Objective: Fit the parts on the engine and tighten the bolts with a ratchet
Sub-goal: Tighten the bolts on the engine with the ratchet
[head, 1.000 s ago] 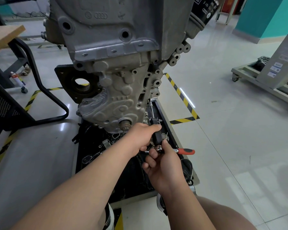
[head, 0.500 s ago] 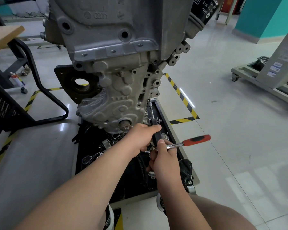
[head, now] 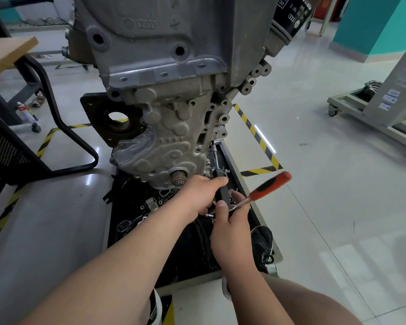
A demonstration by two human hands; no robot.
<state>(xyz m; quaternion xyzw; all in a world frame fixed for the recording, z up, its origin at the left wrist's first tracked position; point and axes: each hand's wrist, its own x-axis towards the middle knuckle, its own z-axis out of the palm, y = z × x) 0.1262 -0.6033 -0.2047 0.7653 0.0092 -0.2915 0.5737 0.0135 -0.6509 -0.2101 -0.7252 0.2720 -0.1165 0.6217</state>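
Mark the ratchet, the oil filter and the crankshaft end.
ratchet (head: 265, 190): head view, on its red and black grip.
oil filter (head: 291, 19): head view, on its black printed side.
crankshaft end (head: 178, 178): head view, on the toothed stub itself.

Left hand (head: 198, 195), right hand (head: 230, 222) — both curled, close

This is a car-repair workshop. A bare aluminium engine (head: 164, 66) stands at 12 o'clock, with a black oil filter (head: 291, 17) at 1 o'clock. Under it, a black tray (head: 190, 283) of loose metal parts and tools sits on the glossy tiled floor (head: 326, 195). Yellow-and-black hazard tape (head: 256, 134) marks the bay. A wheeled equipment cart (head: 352, 109) stands at 3 o'clock, a wooden worktop (head: 7, 55) on a black steel frame at 10 o'clock, and teal walls (head: 370, 24) at 2 o'clock.
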